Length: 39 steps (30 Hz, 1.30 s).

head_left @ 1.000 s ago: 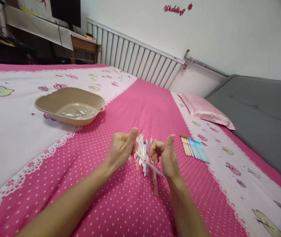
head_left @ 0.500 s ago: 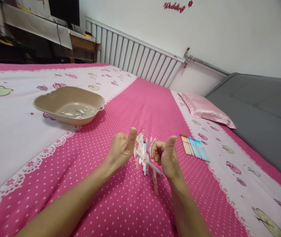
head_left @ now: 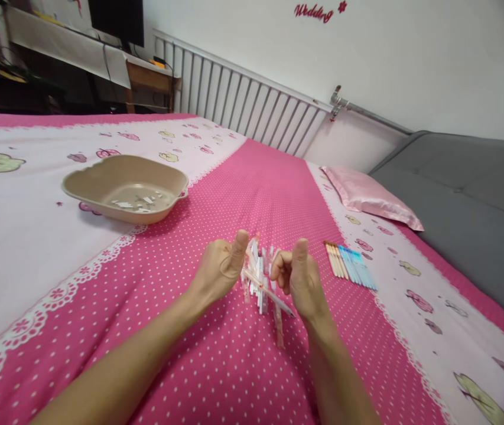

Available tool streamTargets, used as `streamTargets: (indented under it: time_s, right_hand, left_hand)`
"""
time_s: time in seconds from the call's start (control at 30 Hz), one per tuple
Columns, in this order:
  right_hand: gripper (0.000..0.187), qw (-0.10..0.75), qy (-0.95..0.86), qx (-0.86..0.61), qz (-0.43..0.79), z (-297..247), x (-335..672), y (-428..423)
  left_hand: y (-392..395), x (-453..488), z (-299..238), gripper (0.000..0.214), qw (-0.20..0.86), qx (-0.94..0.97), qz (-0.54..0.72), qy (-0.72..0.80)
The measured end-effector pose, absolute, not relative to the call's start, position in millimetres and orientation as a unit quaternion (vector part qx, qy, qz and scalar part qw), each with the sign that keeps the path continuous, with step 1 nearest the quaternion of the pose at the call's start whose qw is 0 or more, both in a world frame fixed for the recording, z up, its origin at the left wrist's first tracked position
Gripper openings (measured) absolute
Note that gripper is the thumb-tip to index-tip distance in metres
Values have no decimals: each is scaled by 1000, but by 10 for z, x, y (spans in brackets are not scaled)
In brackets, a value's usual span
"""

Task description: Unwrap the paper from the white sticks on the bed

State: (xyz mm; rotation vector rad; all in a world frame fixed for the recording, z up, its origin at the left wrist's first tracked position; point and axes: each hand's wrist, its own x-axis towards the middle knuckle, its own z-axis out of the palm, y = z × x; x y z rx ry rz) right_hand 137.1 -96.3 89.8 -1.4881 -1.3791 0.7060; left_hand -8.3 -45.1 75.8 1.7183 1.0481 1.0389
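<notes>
My left hand [head_left: 220, 267] is held above the pink dotted sheet, fingers curled in and thumb pointing up. Facing it, my right hand [head_left: 300, 278] makes the same thumb-up fist. I see nothing held in either one. Between them lies a loose pile of slim white, clear and pinkish pen-like sticks [head_left: 259, 288], with a longer pale one crossing over the top. To the right of my right hand, a neat row of pens [head_left: 354, 268] lies side by side, some beige with brown ends and several light blue.
A beige plastic basin [head_left: 139, 216] with small white pieces in it stands on the bed [head_left: 269, 195] at left. A pink pillow [head_left: 369, 198] lies near the grey headboard [head_left: 468, 195]. A railing [head_left: 243, 94], a desk [head_left: 149, 77] and a monitor [head_left: 116, 20] are behind.
My right thumb has tilted slightly left and now points more upright. Both hands stay in nearly the same place, and the pile and the pen row are unchanged.
</notes>
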Motion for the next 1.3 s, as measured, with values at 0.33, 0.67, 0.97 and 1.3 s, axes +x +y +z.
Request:
streamTargets:
  time_s: [0.33,0.67,0.97,1.3]
  right_hand:
    - [49,361,-594,-700,163,883,1488,-907]
    - [20,174,-577,-792,95,505,1482,-1292]
    - [32,342,-490,-798,78,-92,1427,-1601]
    - [38,404,-318,-857,27,-86,1672,-2088]
  left_hand:
    - [114,-285,117,58,92,713,367,590]
    - [-158,-460,-76,54,98,761,260,587]
    - [-474,-735,-97,55,58,810,203,547]
    - [-768,-1175,-54,54,45,825,194,529]
